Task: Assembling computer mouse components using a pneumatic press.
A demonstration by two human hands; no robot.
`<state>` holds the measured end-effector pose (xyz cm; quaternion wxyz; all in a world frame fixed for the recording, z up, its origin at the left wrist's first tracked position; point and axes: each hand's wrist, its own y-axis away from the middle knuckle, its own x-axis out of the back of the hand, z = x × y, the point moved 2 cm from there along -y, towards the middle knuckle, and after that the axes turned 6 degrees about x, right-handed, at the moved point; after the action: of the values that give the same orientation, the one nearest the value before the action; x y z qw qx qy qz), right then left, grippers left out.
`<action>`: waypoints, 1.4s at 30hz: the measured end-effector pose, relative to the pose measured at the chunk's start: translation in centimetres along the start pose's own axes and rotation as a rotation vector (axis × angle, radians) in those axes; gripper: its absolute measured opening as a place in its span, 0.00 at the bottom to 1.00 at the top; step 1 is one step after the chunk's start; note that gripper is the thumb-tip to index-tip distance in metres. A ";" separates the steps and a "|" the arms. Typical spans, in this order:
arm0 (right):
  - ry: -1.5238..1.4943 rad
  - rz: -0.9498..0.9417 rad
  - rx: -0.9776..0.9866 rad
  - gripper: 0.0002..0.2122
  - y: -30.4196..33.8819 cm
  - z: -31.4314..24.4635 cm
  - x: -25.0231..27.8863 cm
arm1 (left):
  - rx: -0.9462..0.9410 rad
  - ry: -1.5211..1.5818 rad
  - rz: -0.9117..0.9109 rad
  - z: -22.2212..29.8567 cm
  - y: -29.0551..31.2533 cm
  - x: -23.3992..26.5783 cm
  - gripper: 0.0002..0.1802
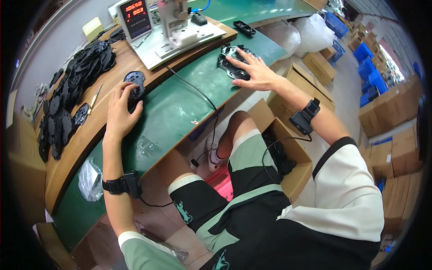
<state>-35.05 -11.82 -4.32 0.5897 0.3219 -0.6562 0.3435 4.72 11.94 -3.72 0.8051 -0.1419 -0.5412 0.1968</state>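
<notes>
My left hand is at the wooden ledge's edge, fingers and thumb curled around a black oval plastic shell. Part of that shell is hidden under the fingers. Farther right, my right hand has its fingers spread, with the fingertips over a few black plastic shells on the green tabletop. What exactly lies beneath those fingertips is covered. Behind the shells sits a small black tray-like part.
A bench press with a red-lit display box stands at the back. Black parts lie heaped on the wooden ledge, beside a cutter knife. A cable crosses the table. A carton of black parts is at my right.
</notes>
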 end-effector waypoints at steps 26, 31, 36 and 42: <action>-0.057 0.621 0.195 0.42 6.4 -2.9 -1.3 | -0.082 -0.044 -0.031 0.2 -0.6 -0.3 0.25; -0.019 0.799 0.041 0.34 10.8 -1.3 1.4 | -0.103 -0.034 -0.054 -0.8 -0.7 -0.8 0.26; -0.231 0.968 -0.475 0.26 21.6 2.2 -5.2 | -0.069 -0.046 -0.056 -1.4 -0.2 -0.5 0.27; -0.573 0.692 -1.311 0.19 37.3 4.9 -30.5 | -0.018 0.062 -0.059 -1.2 -0.9 -0.6 0.25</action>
<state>-65.65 5.44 -37.67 0.3269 -0.2374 -0.9136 -0.0452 5.79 10.86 -4.29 0.8257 -0.1391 -0.5218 0.1634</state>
